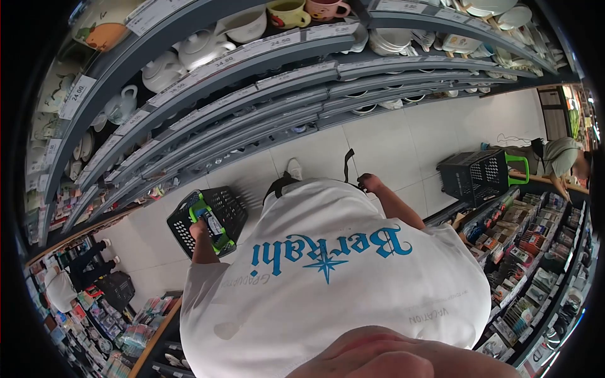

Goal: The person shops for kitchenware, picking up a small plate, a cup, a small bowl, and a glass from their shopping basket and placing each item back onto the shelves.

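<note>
My left hand [198, 228] had its grip closed around the green handle [211, 230] of the black basket [217, 217], hanging at my left side; my right hand [370, 183] hung loosely curled, holding nothing.

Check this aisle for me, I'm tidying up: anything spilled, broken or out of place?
Only one thing: a black basket with a green handle stands on the floor tiles mid-aisle, nobody holding it. Shelf crockery looks orderly; no spills or breakage visible.
</note>
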Demonstrator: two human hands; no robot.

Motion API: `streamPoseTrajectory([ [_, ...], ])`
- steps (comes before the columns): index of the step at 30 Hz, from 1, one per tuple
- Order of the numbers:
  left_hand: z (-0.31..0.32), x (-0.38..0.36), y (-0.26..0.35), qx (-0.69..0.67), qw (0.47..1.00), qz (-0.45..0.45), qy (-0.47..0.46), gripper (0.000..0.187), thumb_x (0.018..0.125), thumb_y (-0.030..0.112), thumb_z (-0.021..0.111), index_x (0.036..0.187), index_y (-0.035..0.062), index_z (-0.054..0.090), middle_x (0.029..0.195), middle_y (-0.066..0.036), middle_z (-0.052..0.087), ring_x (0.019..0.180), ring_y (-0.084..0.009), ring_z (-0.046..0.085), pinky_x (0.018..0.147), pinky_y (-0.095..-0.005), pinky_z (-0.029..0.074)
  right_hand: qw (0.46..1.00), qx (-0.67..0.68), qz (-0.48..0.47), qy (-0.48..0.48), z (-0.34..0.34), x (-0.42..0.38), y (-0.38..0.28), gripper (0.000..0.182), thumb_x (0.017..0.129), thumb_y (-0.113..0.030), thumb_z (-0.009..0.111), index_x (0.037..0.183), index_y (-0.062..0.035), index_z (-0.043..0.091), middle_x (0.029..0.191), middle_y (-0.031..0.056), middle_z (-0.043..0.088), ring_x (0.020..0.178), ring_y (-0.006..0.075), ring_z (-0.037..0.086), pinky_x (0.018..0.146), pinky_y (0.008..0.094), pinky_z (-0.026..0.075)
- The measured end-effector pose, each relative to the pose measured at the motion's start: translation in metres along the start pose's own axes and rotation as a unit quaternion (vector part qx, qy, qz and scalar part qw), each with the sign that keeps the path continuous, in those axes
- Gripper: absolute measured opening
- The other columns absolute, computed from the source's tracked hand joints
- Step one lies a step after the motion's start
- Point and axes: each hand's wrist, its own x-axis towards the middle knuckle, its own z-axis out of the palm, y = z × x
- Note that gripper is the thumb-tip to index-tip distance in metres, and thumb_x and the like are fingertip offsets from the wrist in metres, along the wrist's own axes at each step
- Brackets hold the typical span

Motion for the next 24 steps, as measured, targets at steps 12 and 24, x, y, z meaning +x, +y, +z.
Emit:
streamPoseTrajectory([
  [12,0.049,-0.028,0.019,-0.147,0.983,0.1,0.044,0.078,0.08,0.065,0.042,0.106,-0.0067,0.057,0.103,-0.024,0.06,0.101,-0.0379,0.056,0.086,-0.0409,0.043,0.997,0.048,0.05,0.022,-0.034,-0.042,0.091,0.032,0.083,-0.027,0.053,0.106,-0.005,0.057,0.093,0.01,0.064,0.076,0.021,0.062,0.064,0.0354,0.051],
  [24,0.086,-0.061,0.004,-0.118,0.99,0.075,0.015,0.067,0.087,0.059,0.033,0.11,-0.0011,0.051,0.103,-0.027,0.058,0.103,-0.0404,0.053,0.086,-0.0446,0.041,1.0,-0.002,0.002,0.005,-0.067,-0.054,0.147,0.033,0.084,-0.028,0.052,0.108,-0.0051,0.054,0.094,0.0111,0.064,0.074,0.0219,0.062,0.066,0.0378,0.05],
])
